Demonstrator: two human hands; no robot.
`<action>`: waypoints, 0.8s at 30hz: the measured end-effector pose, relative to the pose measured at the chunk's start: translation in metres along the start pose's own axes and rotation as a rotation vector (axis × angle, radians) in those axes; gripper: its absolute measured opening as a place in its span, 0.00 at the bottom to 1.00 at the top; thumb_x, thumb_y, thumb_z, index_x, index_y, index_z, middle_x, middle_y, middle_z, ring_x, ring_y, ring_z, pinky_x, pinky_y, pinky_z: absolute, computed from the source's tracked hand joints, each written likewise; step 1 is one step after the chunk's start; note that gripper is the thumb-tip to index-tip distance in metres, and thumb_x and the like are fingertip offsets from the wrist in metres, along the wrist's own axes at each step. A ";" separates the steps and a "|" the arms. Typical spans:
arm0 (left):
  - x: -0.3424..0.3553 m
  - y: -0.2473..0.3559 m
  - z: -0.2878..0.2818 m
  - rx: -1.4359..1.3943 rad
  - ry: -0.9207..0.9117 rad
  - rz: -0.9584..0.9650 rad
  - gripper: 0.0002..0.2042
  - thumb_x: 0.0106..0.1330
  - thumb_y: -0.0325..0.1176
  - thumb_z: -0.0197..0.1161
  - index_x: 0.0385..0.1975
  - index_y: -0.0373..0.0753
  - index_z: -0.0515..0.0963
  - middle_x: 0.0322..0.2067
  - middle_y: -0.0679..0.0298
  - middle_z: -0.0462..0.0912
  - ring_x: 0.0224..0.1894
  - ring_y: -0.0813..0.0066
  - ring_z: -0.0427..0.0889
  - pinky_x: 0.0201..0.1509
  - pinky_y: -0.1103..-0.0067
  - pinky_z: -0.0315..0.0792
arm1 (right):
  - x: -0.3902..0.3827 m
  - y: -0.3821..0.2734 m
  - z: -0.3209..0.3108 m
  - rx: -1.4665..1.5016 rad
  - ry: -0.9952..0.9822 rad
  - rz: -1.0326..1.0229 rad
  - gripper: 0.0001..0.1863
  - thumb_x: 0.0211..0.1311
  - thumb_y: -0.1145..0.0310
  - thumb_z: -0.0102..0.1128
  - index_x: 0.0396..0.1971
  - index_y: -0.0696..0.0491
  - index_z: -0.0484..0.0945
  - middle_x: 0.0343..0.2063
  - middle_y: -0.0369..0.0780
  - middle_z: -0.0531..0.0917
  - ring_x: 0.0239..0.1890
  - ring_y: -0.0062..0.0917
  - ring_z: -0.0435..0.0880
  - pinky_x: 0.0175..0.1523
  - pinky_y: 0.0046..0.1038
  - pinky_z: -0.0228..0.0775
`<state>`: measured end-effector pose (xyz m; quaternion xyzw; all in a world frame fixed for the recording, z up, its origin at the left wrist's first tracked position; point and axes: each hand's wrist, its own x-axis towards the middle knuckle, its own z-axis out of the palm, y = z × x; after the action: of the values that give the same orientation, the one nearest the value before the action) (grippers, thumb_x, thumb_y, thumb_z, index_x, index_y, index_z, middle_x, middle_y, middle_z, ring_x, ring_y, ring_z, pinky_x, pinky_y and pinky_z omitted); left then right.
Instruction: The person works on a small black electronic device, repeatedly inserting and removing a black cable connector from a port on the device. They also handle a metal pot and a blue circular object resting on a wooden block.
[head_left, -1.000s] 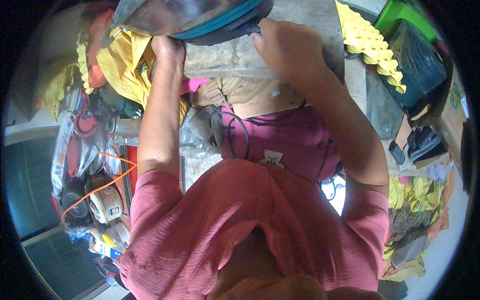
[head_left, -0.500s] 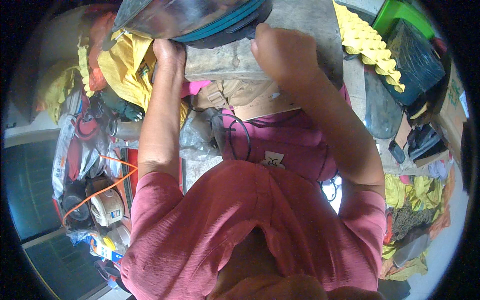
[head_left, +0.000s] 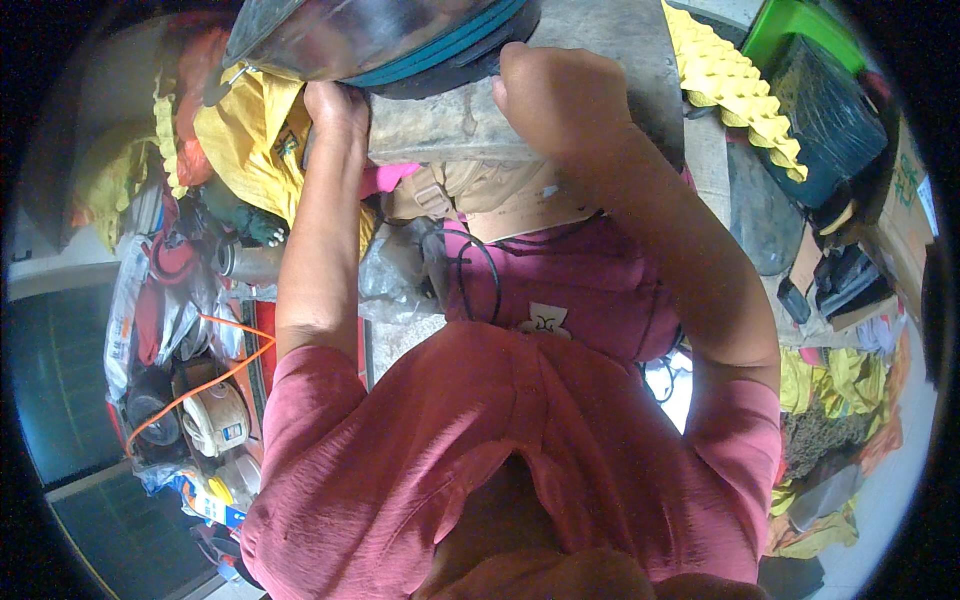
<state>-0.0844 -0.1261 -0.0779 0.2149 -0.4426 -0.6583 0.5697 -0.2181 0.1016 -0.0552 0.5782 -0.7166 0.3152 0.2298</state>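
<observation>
A large dark glossy object (head_left: pixel 350 30) with teal bands along its lower edge rests on a worn grey board (head_left: pixel 440 130). My left hand (head_left: pixel 334 105) is curled at its lower left, beside a yellow sack (head_left: pixel 240 140); the fingertips and what they grip are hidden. My right hand (head_left: pixel 560 95) is closed at the object's lower right edge, over the board, its hold unclear. Under the board are a beige strapped fabric item (head_left: pixel 435 190), a sheet of cardboard (head_left: pixel 520 215) and a magenta bag (head_left: pixel 590 280) with a black cord.
Yellow ridged foam (head_left: pixel 740 90), a green bin (head_left: pixel 800 30) and a dark wrapped block (head_left: pixel 830 110) stand right, with cardboard (head_left: pixel 895 260) and yellow sacks (head_left: pixel 840 380). At left are plastic bags (head_left: pixel 130 320), an orange cord (head_left: pixel 180 398) and a cream appliance (head_left: pixel 215 420).
My left hand has edged slightly down. My right hand has shifted a little down and left along the dark object's edge, still closed. The dark object looks slightly shifted left.
</observation>
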 end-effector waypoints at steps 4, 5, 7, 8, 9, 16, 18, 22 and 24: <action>-0.006 0.003 0.004 0.020 0.006 -0.030 0.18 0.59 0.39 0.62 0.45 0.37 0.70 0.42 0.63 0.75 0.45 0.66 0.73 0.50 0.69 0.68 | 0.000 0.006 -0.005 0.031 -0.117 0.040 0.12 0.53 0.59 0.55 0.23 0.53 0.74 0.19 0.43 0.78 0.25 0.39 0.79 0.31 0.38 0.71; -0.007 0.004 0.005 0.028 -0.001 -0.031 0.18 0.59 0.40 0.62 0.45 0.37 0.70 0.42 0.63 0.75 0.45 0.66 0.73 0.51 0.69 0.68 | 0.000 0.011 -0.001 0.022 -0.099 0.034 0.12 0.53 0.59 0.54 0.23 0.53 0.74 0.19 0.43 0.78 0.25 0.39 0.79 0.31 0.38 0.71; -0.007 0.005 0.007 -0.006 0.005 -0.038 0.17 0.59 0.39 0.62 0.44 0.38 0.70 0.41 0.63 0.75 0.44 0.66 0.73 0.50 0.69 0.68 | 0.000 0.013 0.001 0.003 -0.091 0.037 0.12 0.54 0.59 0.54 0.23 0.53 0.74 0.19 0.44 0.78 0.26 0.39 0.79 0.31 0.38 0.71; -0.006 0.004 0.007 -0.023 0.008 -0.042 0.17 0.59 0.38 0.62 0.44 0.38 0.70 0.40 0.63 0.75 0.43 0.67 0.73 0.49 0.69 0.69 | 0.000 0.012 0.001 -0.006 -0.100 0.048 0.12 0.54 0.59 0.55 0.23 0.53 0.74 0.19 0.44 0.78 0.26 0.39 0.79 0.31 0.38 0.71; -0.005 0.004 0.006 -0.029 0.000 -0.034 0.16 0.59 0.37 0.62 0.43 0.38 0.70 0.40 0.64 0.74 0.43 0.67 0.73 0.49 0.69 0.69 | 0.000 0.011 0.000 -0.014 -0.107 0.060 0.11 0.54 0.60 0.55 0.23 0.53 0.73 0.19 0.44 0.78 0.26 0.39 0.79 0.31 0.38 0.71; -0.003 0.001 0.001 -0.051 0.033 -0.053 0.14 0.58 0.34 0.61 0.42 0.38 0.70 0.37 0.64 0.74 0.40 0.68 0.73 0.45 0.70 0.69 | 0.004 -0.003 -0.006 -0.025 -0.182 0.033 0.13 0.53 0.59 0.55 0.22 0.54 0.73 0.21 0.45 0.78 0.28 0.39 0.79 0.31 0.39 0.70; -0.001 0.000 -0.001 -0.058 0.024 -0.060 0.15 0.58 0.34 0.61 0.43 0.37 0.70 0.38 0.63 0.74 0.41 0.67 0.73 0.45 0.70 0.69 | 0.002 0.012 0.005 0.013 -0.084 -0.026 0.13 0.52 0.59 0.56 0.22 0.54 0.73 0.21 0.45 0.78 0.28 0.39 0.79 0.32 0.39 0.70; 0.007 -0.004 -0.010 -0.021 -0.007 -0.050 0.17 0.58 0.36 0.61 0.44 0.37 0.69 0.41 0.62 0.74 0.41 0.67 0.73 0.44 0.70 0.69 | 0.007 0.019 0.004 0.000 -0.170 0.001 0.14 0.53 0.58 0.55 0.22 0.54 0.73 0.21 0.45 0.78 0.27 0.39 0.79 0.32 0.39 0.70; 0.003 -0.001 -0.006 0.004 0.014 -0.042 0.18 0.59 0.37 0.61 0.45 0.37 0.69 0.41 0.62 0.74 0.42 0.66 0.73 0.45 0.70 0.69 | 0.005 0.012 -0.001 0.004 -0.188 0.017 0.14 0.53 0.57 0.55 0.23 0.54 0.73 0.21 0.44 0.78 0.27 0.39 0.79 0.32 0.39 0.70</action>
<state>-0.0807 -0.1305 -0.0810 0.2298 -0.4351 -0.6677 0.5586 -0.2307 0.1007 -0.0527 0.5996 -0.7393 0.2629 0.1575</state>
